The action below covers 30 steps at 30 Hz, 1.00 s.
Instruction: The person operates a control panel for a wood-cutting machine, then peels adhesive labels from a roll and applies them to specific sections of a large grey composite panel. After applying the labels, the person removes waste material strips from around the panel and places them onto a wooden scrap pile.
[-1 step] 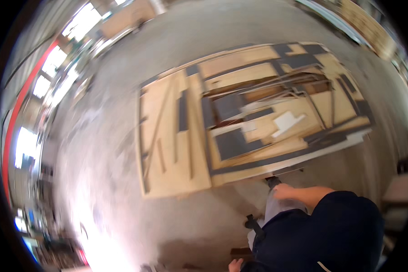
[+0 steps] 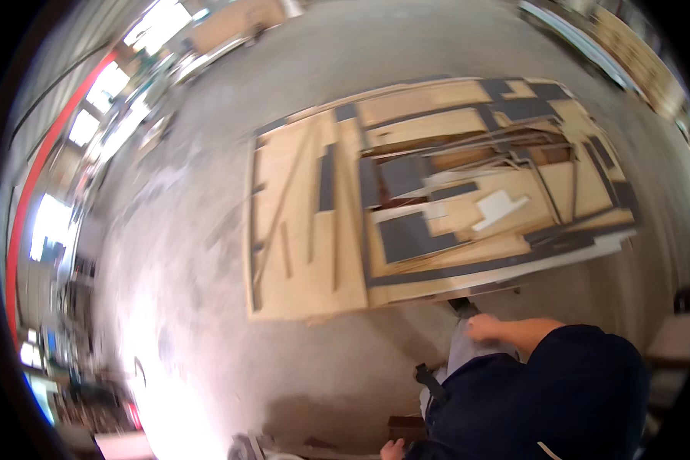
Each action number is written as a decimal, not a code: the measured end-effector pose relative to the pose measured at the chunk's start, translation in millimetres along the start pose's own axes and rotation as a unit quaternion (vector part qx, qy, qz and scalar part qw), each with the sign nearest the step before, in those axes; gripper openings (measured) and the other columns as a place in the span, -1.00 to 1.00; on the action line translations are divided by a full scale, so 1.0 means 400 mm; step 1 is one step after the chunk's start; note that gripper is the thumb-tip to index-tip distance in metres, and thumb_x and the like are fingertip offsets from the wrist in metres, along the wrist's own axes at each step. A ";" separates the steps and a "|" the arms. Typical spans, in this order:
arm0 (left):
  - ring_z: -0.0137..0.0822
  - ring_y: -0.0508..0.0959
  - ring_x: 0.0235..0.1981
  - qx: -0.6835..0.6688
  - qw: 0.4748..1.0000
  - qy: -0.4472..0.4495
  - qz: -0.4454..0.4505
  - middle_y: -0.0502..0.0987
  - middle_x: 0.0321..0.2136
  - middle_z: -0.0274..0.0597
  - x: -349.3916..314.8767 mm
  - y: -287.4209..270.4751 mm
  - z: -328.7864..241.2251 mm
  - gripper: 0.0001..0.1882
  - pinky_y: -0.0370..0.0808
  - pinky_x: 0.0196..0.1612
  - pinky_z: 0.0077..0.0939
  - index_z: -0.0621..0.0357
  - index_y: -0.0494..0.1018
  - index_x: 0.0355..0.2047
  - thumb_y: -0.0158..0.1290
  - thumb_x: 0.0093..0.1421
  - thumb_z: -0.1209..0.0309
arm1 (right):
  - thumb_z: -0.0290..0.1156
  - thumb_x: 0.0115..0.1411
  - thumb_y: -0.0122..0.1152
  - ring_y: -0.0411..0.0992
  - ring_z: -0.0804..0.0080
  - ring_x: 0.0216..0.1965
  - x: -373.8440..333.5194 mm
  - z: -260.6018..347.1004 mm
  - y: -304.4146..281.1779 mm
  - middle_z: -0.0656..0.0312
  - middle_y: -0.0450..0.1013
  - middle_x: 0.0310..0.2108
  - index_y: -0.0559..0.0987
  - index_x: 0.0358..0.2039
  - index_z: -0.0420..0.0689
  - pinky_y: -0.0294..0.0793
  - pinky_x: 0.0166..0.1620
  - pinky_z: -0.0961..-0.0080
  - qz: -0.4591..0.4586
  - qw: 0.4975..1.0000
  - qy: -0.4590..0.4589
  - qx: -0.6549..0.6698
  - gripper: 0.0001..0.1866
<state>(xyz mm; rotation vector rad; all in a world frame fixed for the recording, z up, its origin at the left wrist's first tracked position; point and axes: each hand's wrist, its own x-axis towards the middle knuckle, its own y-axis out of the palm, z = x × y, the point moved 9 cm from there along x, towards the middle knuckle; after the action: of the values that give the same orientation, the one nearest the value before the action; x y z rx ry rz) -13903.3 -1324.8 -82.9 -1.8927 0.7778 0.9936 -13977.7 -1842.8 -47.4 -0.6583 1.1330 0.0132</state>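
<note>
My right hand (image 2: pixel 483 328) hangs at my side, above my grey trouser leg (image 2: pixel 461 345), close to the near edge of a low stack of wooden boards (image 2: pixel 307 299). It looks loosely curled and blurred, and I see nothing sticking out of it. My left hand (image 2: pixel 392 449) shows only at the lower edge, partly cut off; its fingers are too small and smeared to read. Both hands are apart from the stack. On the stack lie pale plywood sheets, dark grey panel pieces (image 2: pixel 414 238), thin strips and a white L-shaped offcut (image 2: pixel 498 208).
Grey concrete floor (image 2: pixel 199 207) surrounds the stack. More long boards (image 2: pixel 583 46) lie at the far right. Along the left wall, under bright windows and a red beam (image 2: pixel 31 184), materials are piled. A brown block (image 2: pixel 406 426) sits by my feet.
The view has turned slightly, so the board stack sits a little further right in the picture. My hands have barely moved.
</note>
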 end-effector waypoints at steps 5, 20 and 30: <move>-0.26 0.49 -0.52 -0.256 0.955 -0.095 -0.117 0.47 -0.62 -0.10 -0.118 -0.143 0.369 -0.61 0.41 -0.45 -0.35 0.32 0.39 -0.47 0.14 0.02 0.16 | -0.12 0.01 0.05 0.41 0.07 -0.11 -0.002 0.413 0.145 -0.03 0.47 -0.19 0.57 -0.20 -0.11 0.38 -0.05 0.26 0.052 0.968 -0.214 -0.121 -0.58; -0.18 0.50 -0.45 -0.284 0.907 -0.221 -0.218 0.52 -0.42 -0.03 0.104 -0.796 0.571 -0.59 0.43 -0.40 -0.19 0.35 0.45 -0.19 0.08 0.07 0.25 | -0.16 -0.02 0.03 0.46 -0.01 -0.27 0.323 1.414 0.360 -0.06 0.50 -0.34 0.60 -0.34 -0.20 0.42 -0.17 0.17 0.045 0.949 -0.207 -0.233 -0.61; -0.19 0.50 -0.47 -0.252 0.956 -0.048 -0.145 0.53 -0.45 -0.03 0.515 -1.576 0.418 -0.62 0.45 -0.39 -0.20 0.30 0.47 -0.27 0.06 0.06 0.20 | -0.15 0.02 0.12 0.43 -0.07 -0.34 0.524 2.489 0.384 -0.09 0.45 -0.43 0.50 -0.37 -0.20 0.39 -0.30 0.08 -0.047 0.878 -0.453 -0.144 -0.66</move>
<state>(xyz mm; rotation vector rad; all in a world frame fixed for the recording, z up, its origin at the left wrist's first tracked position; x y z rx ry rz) -13353.0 -919.2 -70.7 -2.2852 0.1791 1.1571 -13107.6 -1294.0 -40.3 -0.8407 0.1822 0.3782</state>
